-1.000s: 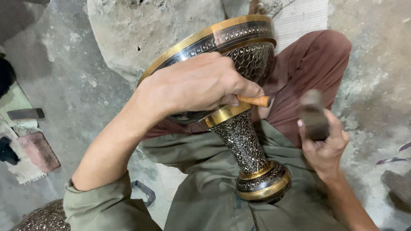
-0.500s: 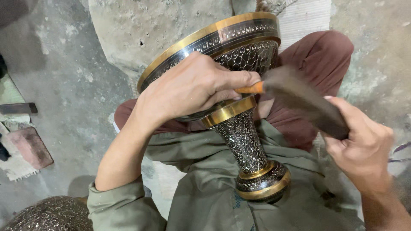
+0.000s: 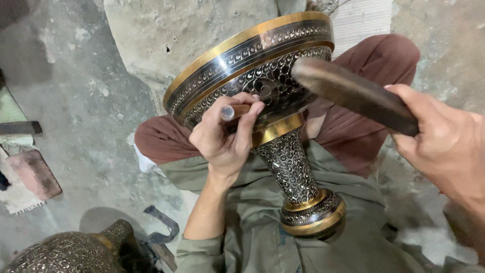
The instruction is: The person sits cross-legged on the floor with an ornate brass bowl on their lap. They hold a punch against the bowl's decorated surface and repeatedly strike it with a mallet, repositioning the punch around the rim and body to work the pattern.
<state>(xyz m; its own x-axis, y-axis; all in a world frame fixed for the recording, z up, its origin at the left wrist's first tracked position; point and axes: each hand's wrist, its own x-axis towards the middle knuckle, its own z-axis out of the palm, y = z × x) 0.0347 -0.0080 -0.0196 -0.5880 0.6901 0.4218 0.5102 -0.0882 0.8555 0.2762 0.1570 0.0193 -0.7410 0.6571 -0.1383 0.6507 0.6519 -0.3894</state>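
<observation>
A large engraved metal goblet-shaped vase [image 3: 283, 96] with gold bands lies tilted across my lap, its foot [image 3: 313, 215] toward me. My left hand [image 3: 225, 139] grips a short chisel [image 3: 233, 111] and presses its tip against the patterned bowl. My right hand [image 3: 447, 146] holds a dark wooden mallet [image 3: 348, 91] raised above the bowl, its head close to the chisel's end but apart from it.
A second engraved metal vessel [image 3: 70, 250] sits at the lower left beside a dark metal tool [image 3: 161, 227]. A reddish block [image 3: 33, 172] and a flat bar [image 3: 17, 127] lie on the concrete floor at left. A stone slab [image 3: 166, 35] stands behind the vase.
My left hand has turned so the chisel's butt end points up. The mallet has swung from the right to over the bowl. The view has shifted nearer to the vase.
</observation>
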